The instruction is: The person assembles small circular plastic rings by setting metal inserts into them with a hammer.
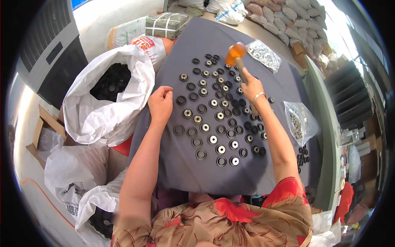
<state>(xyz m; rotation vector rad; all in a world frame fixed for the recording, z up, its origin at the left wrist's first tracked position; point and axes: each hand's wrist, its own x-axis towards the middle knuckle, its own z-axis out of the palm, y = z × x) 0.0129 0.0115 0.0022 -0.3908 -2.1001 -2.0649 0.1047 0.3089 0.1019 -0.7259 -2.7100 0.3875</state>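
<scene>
Your right hand (252, 89) was closed around the handle of an orange-headed hammer (236, 53), index finger laid along it, forearm stretched to the far right. Your left hand (160, 103) was curled nearly closed by the tabletop (193, 177)'s left edge; whether it hid anything could not be told. Between and beyond your hands lay black rings (191, 132), many with metal inserts (213, 103). You seemed to be at the hammering step, which called for a square blow on an insert, left fingers clear. Farther right lay two clear bags of metal parts, one far (265, 55), one nearer (301, 119).
</scene>
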